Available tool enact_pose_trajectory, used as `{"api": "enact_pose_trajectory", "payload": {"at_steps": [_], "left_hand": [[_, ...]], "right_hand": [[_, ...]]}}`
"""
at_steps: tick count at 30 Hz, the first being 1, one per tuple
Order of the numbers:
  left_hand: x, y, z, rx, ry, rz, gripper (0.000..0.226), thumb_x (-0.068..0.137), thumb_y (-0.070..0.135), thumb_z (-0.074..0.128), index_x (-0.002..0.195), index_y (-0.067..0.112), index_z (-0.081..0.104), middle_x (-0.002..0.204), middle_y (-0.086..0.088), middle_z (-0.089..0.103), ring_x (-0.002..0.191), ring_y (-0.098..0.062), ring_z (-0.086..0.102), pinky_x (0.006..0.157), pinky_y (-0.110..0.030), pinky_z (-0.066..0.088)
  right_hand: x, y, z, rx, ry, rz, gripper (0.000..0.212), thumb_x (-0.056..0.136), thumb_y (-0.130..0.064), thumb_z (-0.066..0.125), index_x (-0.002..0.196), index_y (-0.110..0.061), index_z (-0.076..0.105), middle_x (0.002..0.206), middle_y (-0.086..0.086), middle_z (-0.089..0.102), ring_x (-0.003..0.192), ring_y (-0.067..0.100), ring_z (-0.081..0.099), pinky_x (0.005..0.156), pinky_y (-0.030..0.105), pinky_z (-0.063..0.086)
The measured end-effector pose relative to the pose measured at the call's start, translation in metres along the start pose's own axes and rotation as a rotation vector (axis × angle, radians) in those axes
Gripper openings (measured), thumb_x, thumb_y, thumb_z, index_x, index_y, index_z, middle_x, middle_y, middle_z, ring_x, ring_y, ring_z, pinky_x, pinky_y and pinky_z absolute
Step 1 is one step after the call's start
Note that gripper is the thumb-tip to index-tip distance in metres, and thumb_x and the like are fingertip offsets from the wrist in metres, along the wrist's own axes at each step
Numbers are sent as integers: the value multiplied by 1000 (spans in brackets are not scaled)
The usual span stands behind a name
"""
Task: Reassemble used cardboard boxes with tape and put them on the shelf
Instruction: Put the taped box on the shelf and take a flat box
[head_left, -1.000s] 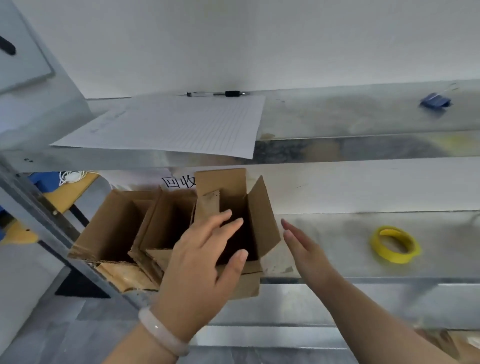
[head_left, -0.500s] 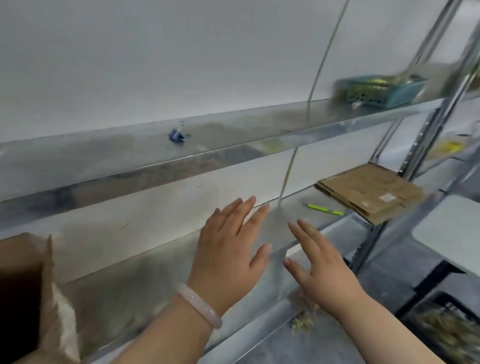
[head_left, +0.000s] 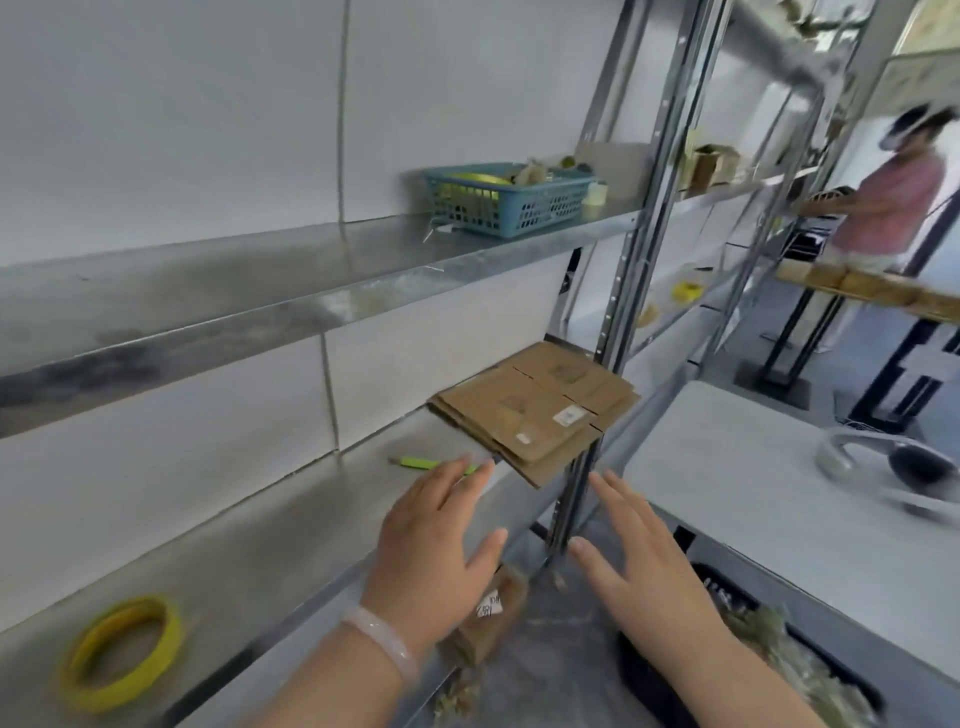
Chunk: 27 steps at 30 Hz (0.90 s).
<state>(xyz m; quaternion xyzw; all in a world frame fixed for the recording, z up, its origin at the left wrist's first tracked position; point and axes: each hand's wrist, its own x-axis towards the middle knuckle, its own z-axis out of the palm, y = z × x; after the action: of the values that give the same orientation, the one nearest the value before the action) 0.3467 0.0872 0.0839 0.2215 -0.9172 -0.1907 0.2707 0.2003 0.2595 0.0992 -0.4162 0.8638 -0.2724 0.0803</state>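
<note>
A stack of flattened cardboard boxes (head_left: 535, 410) lies at the right end of the metal shelf (head_left: 291, 514), overhanging its front edge. My left hand (head_left: 436, 540) hovers over the shelf's front edge with straight, spread fingers and holds nothing. My right hand (head_left: 628, 551) is beside it, fingers straight, empty, just below and in front of the stack. A yellow tape roll (head_left: 124, 652) lies flat on the shelf at the lower left. A green utility knife (head_left: 421, 462) rests on the shelf just beyond my left fingertips.
A blue basket (head_left: 509, 200) with small items stands on the upper shelf. A metal upright (head_left: 597, 395) rises beside the stack. A white table (head_left: 779, 499) stands at right. Cardboard scraps (head_left: 488, 618) lie on the floor. Another person (head_left: 883, 192) works at far right.
My view has swung right, away from the assembled boxes. Both empty hands have travelled right along the shelf towards the flattened stack, which now looks closer.
</note>
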Motion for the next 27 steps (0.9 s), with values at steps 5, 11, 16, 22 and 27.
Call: {"api": "enact_pose_trajectory", "payload": {"at_steps": [5,11,16,22,27], "left_hand": [[59,-24,47,-31,-34,-51,64,86,57,37,142,28,48,146,7,46,135,-16,41,106,-38,40],[137,-64,97,-144,-212,-148,64,93,56,42,151,36,25,152,22,19,144,-3,15,115,-22,19],[200,-86,128,-172,-279,-214,63,93,50,49,150,30,31,154,9,29,144,-11,23,116,-26,22],[236,-95,177,-232,-374,-361,64,91,52,49,150,35,30,150,19,24,143,-8,21,118,-27,22],[274,-95,216,-248,-333,-609,65,95,41,56,152,35,24,157,11,21,146,-13,18,119,-33,20]], "right_hand": [[68,35,11,-14,-71,65,69,97,-56,43,154,-45,5,160,-27,3,148,1,9,120,27,17],[165,69,16,24,-55,197,69,99,-48,48,156,-35,13,162,-20,11,149,3,11,118,24,13],[225,93,16,48,-76,286,65,100,-44,49,156,-34,17,161,-15,17,148,8,17,119,29,19],[295,143,18,130,-124,375,65,99,-39,53,155,-30,21,157,-7,29,145,14,28,116,31,25],[378,211,29,446,-141,542,71,94,-39,60,155,-23,27,147,-1,47,127,22,53,106,44,45]]}}
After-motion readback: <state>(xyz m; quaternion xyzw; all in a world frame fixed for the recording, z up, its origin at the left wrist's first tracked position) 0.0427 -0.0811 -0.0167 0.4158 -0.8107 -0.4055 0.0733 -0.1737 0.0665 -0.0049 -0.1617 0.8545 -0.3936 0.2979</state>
